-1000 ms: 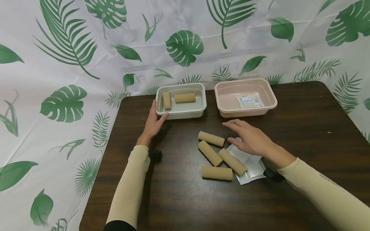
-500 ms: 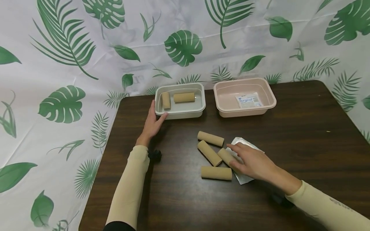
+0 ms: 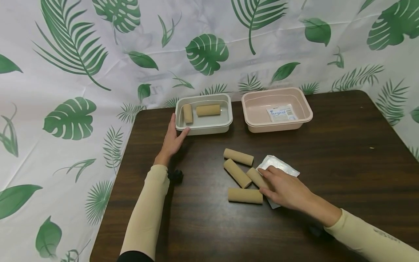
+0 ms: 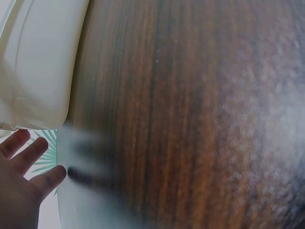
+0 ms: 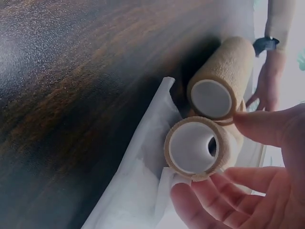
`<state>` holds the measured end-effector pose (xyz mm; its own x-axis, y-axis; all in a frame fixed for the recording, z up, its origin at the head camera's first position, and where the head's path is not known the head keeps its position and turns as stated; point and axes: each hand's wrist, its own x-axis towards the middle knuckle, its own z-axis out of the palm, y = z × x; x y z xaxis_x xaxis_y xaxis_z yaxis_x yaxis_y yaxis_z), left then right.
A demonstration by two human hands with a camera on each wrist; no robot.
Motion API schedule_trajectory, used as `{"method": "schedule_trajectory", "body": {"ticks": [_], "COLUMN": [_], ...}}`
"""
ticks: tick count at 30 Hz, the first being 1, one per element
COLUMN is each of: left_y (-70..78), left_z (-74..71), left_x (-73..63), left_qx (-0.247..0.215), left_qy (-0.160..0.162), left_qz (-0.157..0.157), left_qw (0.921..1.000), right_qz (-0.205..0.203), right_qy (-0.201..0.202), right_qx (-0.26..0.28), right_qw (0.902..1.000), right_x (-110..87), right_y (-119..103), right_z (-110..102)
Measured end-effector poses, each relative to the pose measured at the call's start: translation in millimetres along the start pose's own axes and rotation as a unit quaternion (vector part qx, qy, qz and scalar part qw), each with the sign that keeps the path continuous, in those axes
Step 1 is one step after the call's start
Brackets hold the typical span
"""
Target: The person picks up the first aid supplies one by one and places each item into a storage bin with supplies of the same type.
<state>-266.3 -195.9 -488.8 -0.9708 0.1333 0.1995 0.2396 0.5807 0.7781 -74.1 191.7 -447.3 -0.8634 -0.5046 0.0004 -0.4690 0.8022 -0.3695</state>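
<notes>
In the head view, my left hand [image 3: 171, 143] rests against the left front corner of the grey-white tub [image 3: 209, 129], fingers spread straight. Two tan bandage rolls [image 3: 208, 110] lie in that tub. My right hand [image 3: 288, 189] holds another tan bandage roll [image 5: 190, 148], thumb on one side and fingers on the other. That roll lies partly over a silver packet [image 3: 278, 164]. Close by are three more rolls: an angled one [image 3: 237, 173], one behind it [image 3: 238, 157], and one in front [image 3: 245, 195]. The right wrist view shows their textured wrap and white cores.
A pink tub [image 3: 278, 127] stands at the back right of the dark wooden table [image 3: 196, 225], with a white packet [image 3: 282, 113] marked "Surgical" inside. Behind both tubs hangs a leaf-print cloth [image 3: 170, 65].
My right hand has come down toward the front, from beside the rolls onto the one over the silver packet, and its fingers have drawn in. The left hand stays at the tub.
</notes>
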Motion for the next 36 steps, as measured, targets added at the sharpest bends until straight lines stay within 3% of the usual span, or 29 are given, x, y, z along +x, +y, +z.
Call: {"method": "schedule_trajectory", "body": {"ticks": [20, 36], "left_y": [-3.6, -2.2], "left_z": [0.9, -0.5], "left_x": [1.7, 1.3], "left_qx": [-0.002, -0.010], "left_qy": [0.002, 0.004], "left_qz": [0.011, 0.013], "left_qw": [0.9999, 0.9999], "right_qz": [0.003, -0.028], "right_qy": [0.002, 0.009], "right_qx": [0.016, -0.039], "right_qw": [0.9999, 0.9988], "right_x": [0.8, 4.4], "right_y": [0, -4], "right_z": [2, -10]}}
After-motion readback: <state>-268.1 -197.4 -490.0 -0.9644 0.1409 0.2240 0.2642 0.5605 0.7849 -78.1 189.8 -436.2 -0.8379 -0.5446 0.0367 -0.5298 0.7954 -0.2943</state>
